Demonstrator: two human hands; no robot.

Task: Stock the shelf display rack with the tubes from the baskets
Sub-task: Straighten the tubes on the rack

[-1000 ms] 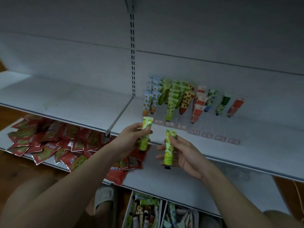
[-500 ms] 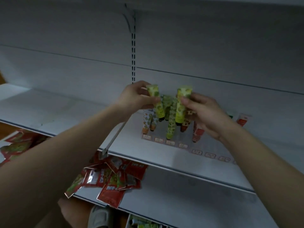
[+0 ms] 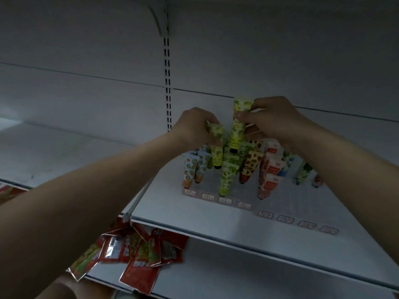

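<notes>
My left hand (image 3: 195, 126) grips a yellow-green patterned tube (image 3: 216, 147) by its flat top, cap down, above the display rack (image 3: 278, 201). To its right, my right hand (image 3: 274, 121) pinches the top of a second yellow-green tube (image 3: 238, 126), held upright and slightly higher. Both tubes hang over the back rows of the rack, where several tubes stand in rows: orange-print, green, brown-spotted, white-and-red, blue and green ones. The baskets are out of view.
The rack sits on a white shelf (image 3: 216, 225) with small price labels (image 3: 224, 200) along its front. A slotted upright (image 3: 167, 83) runs up the back wall. Red snack packets (image 3: 138, 253) lie heaped on the lower shelf at left.
Both hands have risen from below the shelf edge to the rack, each carrying its tube. The view has tilted up and closer to the shelf.
</notes>
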